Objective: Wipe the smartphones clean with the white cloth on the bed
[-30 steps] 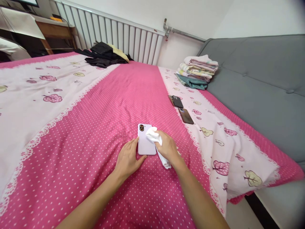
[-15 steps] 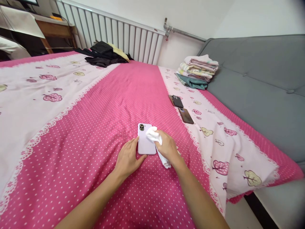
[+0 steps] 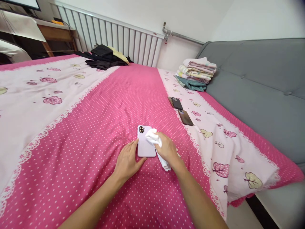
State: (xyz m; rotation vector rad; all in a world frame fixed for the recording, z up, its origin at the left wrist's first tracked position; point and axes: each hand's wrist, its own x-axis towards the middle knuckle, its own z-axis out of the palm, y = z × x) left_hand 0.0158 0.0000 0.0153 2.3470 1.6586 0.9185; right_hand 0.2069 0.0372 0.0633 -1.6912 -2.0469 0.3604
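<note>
A pale lilac smartphone [image 3: 145,148] lies back side up on the pink dotted bedspread [image 3: 133,92], its two camera lenses at the upper left. My left hand [image 3: 127,160] holds it by the edges, fingertips along the left side and thumb at the bottom. Bunched in my right hand [image 3: 168,149] is a white cloth [image 3: 152,136], pressed on the upper right of the phone's back. The cloth's loose end hangs below the hand onto the bedspread. Part of the phone's right side is hidden by cloth and fingers.
Two dark phones [image 3: 185,117] [image 3: 176,103] lie to the right, beyond my hand. Folded cloths [image 3: 196,71] are stacked by the grey headboard [image 3: 257,73]. Dark clothes [image 3: 102,57] lie at the far edge before a white radiator [image 3: 107,30]. A desk [image 3: 56,33] stands far left.
The camera view has tipped slightly, so everything sits a little lower in the picture. Both hands, the cloth and the lilac phone keep nearly the same places relative to one another.
</note>
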